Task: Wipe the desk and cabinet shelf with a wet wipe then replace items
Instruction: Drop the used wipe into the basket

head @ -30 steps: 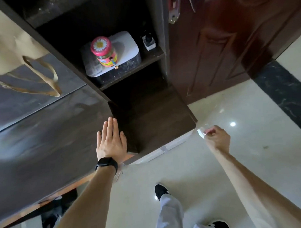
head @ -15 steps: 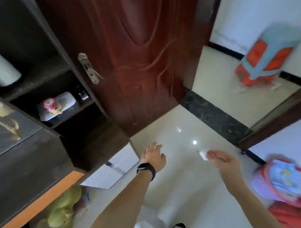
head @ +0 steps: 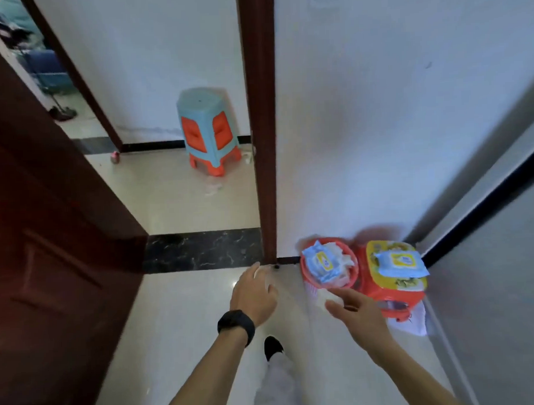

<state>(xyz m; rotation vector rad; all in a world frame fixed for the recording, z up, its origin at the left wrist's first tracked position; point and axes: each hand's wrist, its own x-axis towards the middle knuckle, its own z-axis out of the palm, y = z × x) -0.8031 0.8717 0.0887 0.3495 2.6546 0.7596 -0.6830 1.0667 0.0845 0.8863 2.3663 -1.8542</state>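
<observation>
The desk and cabinet are out of view. My right hand (head: pixel 356 316) is stretched out with fingers apart, just in front of a round red basket (head: pixel 305 276) on the floor in the corner. The basket holds crumpled white wipes and a blue wet-wipe pack (head: pixel 321 262). A small blurred white piece (head: pixel 319 297) shows by my right fingertips, below the basket's rim; I cannot tell if it touches them. A second wet-wipe pack (head: pixel 401 261) lies on an orange stool (head: pixel 390 302) beside the basket. My left hand (head: pixel 253 293), with a black watch, hangs open over the floor.
A dark red door (head: pixel 49 240) stands open on the left. The door frame post (head: pixel 262 142) rises in the middle, with a black threshold strip (head: pixel 201 250) at its foot. A stack of blue and orange stools (head: pixel 210 128) stands beyond the doorway. My foot (head: pixel 272 347) is below.
I have turned from the cabinet to the corner with the basket. My left hand left the desk top. My right hand, which pinched a white wipe, now has its fingers spread.
</observation>
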